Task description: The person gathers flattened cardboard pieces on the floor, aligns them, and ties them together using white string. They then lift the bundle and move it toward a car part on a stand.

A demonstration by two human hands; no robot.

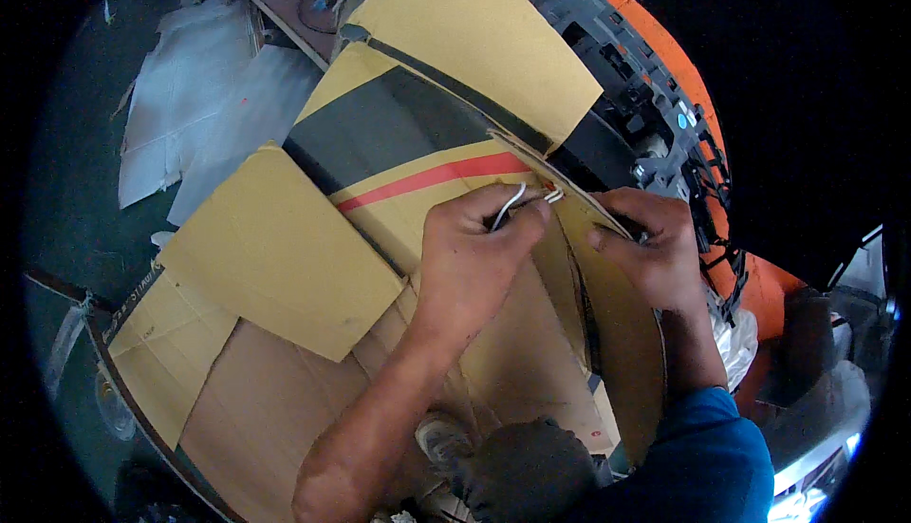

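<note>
My left hand (pixel 479 248) is closed in a pinch on a thin white cord (pixel 511 205), whose short end curls up over the fingers. The cord's other part loops at the edge of an upright cardboard flap (pixel 612 333), near a small hole. On the far side of that flap, my right hand (pixel 655 248) is closed around its upper edge, thumb toward me. Behind both hands lies a tan cardboard sheet (pixel 399 134) with a broad black band and a red stripe. The tips of my right fingers are partly hidden by the flap.
Another tan cardboard piece (pixel 285 248) lies at the left, and a further one (pixel 484 39) at the far side. Black plastic parts (pixel 617 58) line an orange rim (pixel 678 58) on the right. White sheets (pixel 190 96) rest on the dark floor; a white plastic bag (pixel 735 343) hangs near my right forearm.
</note>
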